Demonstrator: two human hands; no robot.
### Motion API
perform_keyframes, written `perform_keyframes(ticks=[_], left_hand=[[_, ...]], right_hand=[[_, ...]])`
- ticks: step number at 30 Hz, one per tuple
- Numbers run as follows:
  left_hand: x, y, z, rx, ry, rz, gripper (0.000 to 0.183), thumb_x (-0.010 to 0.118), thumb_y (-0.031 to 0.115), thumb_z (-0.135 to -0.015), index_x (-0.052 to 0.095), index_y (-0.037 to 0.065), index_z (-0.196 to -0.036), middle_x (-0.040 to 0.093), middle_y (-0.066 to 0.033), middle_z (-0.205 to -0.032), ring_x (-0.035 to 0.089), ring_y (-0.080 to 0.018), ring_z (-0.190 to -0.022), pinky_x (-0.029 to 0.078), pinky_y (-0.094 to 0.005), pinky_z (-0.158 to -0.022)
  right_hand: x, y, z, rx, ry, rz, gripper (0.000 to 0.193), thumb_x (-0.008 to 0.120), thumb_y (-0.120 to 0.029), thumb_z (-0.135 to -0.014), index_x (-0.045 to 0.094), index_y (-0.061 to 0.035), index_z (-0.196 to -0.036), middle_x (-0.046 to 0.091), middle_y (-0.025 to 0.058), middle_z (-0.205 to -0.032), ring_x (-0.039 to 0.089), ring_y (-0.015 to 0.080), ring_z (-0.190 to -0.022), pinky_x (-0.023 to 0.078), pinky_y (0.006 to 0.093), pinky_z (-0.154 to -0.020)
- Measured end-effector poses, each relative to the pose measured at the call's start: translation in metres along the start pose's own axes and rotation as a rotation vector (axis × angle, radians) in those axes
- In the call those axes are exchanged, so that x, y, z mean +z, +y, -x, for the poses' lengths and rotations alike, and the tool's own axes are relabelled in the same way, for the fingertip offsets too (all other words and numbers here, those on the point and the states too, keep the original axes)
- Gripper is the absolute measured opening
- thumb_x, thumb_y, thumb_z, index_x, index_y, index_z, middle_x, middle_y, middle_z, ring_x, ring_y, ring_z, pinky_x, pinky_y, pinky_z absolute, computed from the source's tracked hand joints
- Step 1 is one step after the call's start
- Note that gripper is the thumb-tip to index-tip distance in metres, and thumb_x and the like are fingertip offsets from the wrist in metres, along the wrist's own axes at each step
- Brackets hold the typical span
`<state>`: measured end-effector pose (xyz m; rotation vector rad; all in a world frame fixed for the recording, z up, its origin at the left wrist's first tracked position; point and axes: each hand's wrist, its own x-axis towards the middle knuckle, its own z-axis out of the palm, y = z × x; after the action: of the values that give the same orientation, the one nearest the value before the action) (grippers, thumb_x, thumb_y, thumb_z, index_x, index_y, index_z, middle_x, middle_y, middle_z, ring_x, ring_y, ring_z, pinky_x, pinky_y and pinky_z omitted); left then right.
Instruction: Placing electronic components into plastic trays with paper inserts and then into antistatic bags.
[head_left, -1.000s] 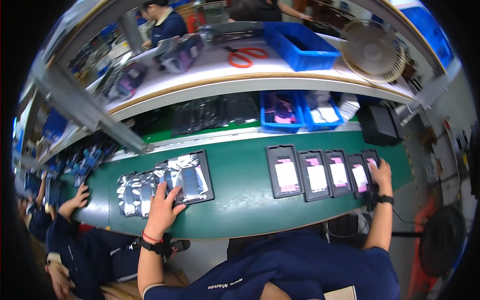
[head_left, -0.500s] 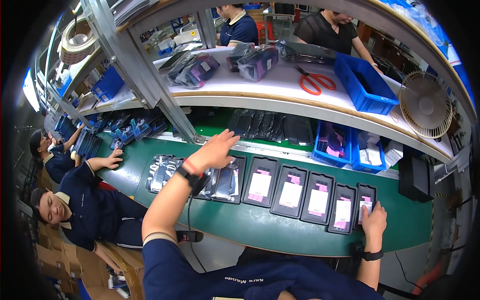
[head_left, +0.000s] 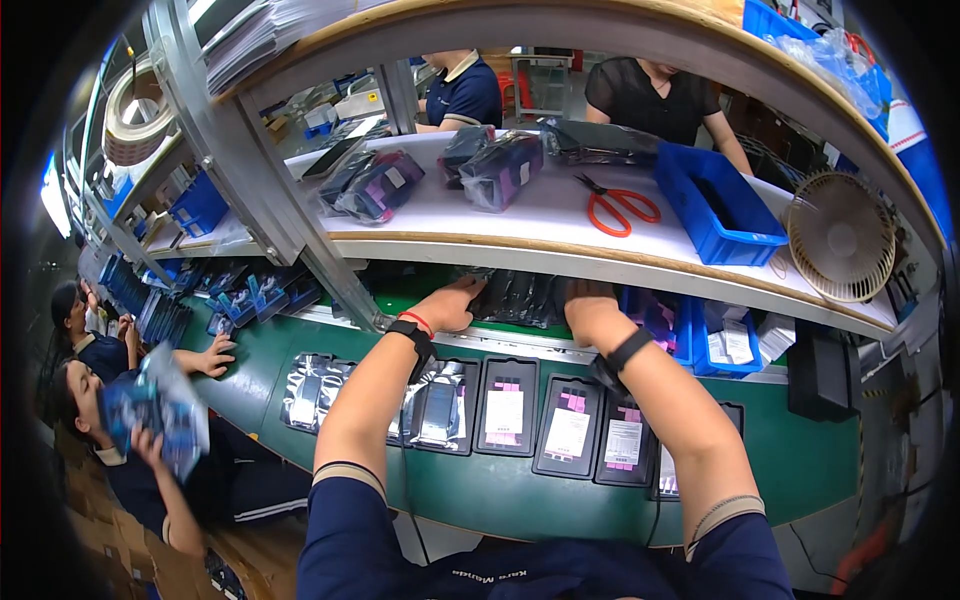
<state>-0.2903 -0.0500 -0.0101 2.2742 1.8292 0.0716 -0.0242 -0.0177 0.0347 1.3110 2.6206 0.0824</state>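
Under the shelf, my left hand (head_left: 450,304) reaches to the left side of a row of dark, plastic-wrapped flat packages (head_left: 518,298), its visible fingers stretched out. At the packages' right side is my right hand (head_left: 590,308); its fingertips are hidden by the shelf edge and the packages. Below my arms stands a row of shallow black trays (head_left: 505,449) holding pink strips and white labels. My right forearm covers part of the right-hand trays. Shiny clear-bagged flat items (head_left: 308,390) lie at the row's left end.
Blue bins (head_left: 735,371) stand right of my right hand, beside a black box (head_left: 822,368). On the shelf (head_left: 420,225) are orange-handled scissors (head_left: 620,208), bagged packages, a blue bin (head_left: 715,205) and a fan (head_left: 842,235). A co-worker (head_left: 130,440) at left lifts a bagged blue bundle (head_left: 160,410).
My right hand has left the rightmost tray and moved up and left to the dark packages. My left hand has moved down under the shelf edge. The left co-worker now holds up a bagged bundle.
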Motion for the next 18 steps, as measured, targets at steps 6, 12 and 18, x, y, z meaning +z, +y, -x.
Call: perform_keyframes(ticks=[6,12,18], left_hand=[[-0.025,0.022,0.064,0.136,0.267,0.258,0.045,0.043,0.004,-0.087,0.039,-0.003,-0.131,0.056,-0.0297,-0.105,0.054,-0.044,-0.097,0.044,-0.0433,-0.083],[0.023,0.118,0.152,0.333,0.371,-0.011,0.059,0.047,-0.006,-0.069,0.04,-0.007,-0.128,0.048,-0.028,-0.126,0.048,-0.0397,-0.118,0.04,-0.0425,-0.099],[0.05,0.14,0.162,0.337,0.135,0.069,0.067,0.064,0.028,-0.077,0.04,-0.006,-0.13,0.039,-0.0274,-0.134,0.04,-0.0398,-0.125,0.035,-0.0423,-0.103]], right_hand=[[0.031,0.015,-0.023,0.039,-0.121,0.01,0.103,0.071,-0.003,-0.055,0.017,0.0003,-0.142,0.031,0.0299,-0.137,0.03,0.0418,-0.13,0.033,0.0486,-0.103],[0.032,0.018,-0.03,-0.033,-0.021,0.06,0.077,0.067,-0.006,-0.062,0.036,0.0026,-0.132,0.046,0.0294,-0.124,0.046,0.0402,-0.117,0.044,0.042,-0.094],[0.008,0.012,-0.002,-0.098,0.131,-0.126,0.012,0.055,-0.002,-0.073,0.065,0.0019,-0.079,0.064,0.0231,-0.086,0.065,0.0337,-0.081,0.052,0.0415,-0.07]])
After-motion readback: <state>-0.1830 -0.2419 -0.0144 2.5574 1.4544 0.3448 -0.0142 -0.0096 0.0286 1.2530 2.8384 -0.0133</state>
